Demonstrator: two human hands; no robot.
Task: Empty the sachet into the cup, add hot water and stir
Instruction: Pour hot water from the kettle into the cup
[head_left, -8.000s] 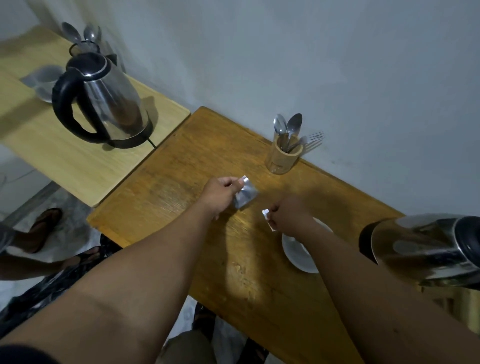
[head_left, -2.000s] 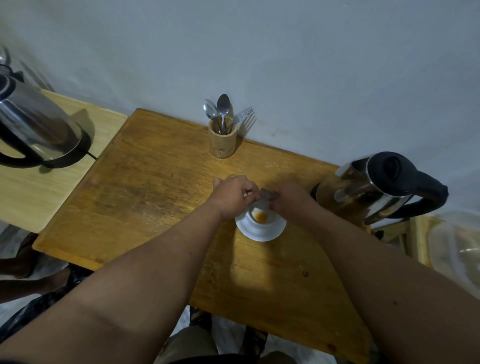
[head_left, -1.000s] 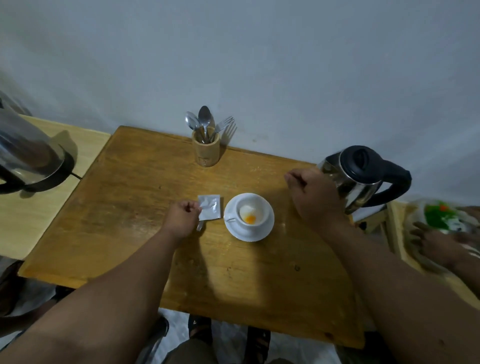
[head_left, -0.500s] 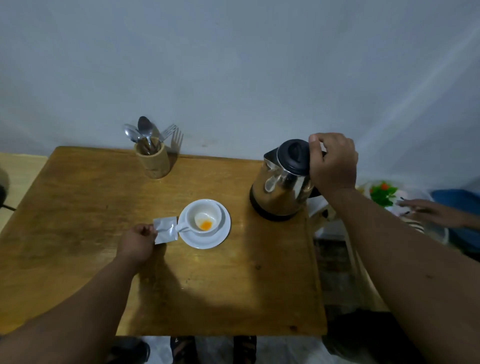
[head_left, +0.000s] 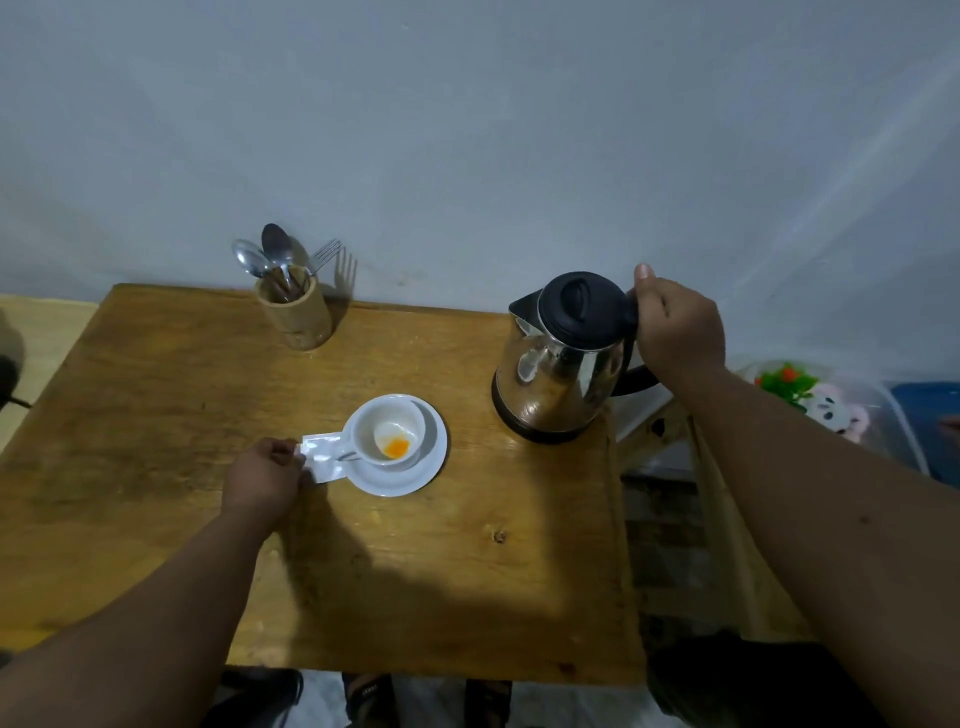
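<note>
The left hand (head_left: 262, 480) rests on the worn, grainy wooden table (head_left: 156, 467), its fingers curled and pinching the near corner of a flat, shiny silver sachet (head_left: 322, 456). The sachet lies just beyond those fingertips, its far edge touching the saucer and reaching under the cup's handle. Well beyond the left hand, near the pale wall, stands a cylindrical bamboo holder (head_left: 297, 318) with two metal spoons (head_left: 262, 255) and a fork (head_left: 326, 253) sticking up from it.

Just to the right of the pinched sachet sits a round white glazed cup (head_left: 387, 434) on a white saucer (head_left: 421, 470), the cup leaning slightly toward the viewer. A small heap of orange powder (head_left: 397, 446) lies at its bottom.

Farther right, at the table's right edge, stands a polished steel kettle (head_left: 558, 379) with a domed black plastic lid and a dark base ring. The right hand (head_left: 678, 332) is wrapped around its black handle, thumb pointing up beside the lid. Beyond that wrist, off the table, sits a clear plastic container (head_left: 852, 410) with something green, red and pink inside.
</note>
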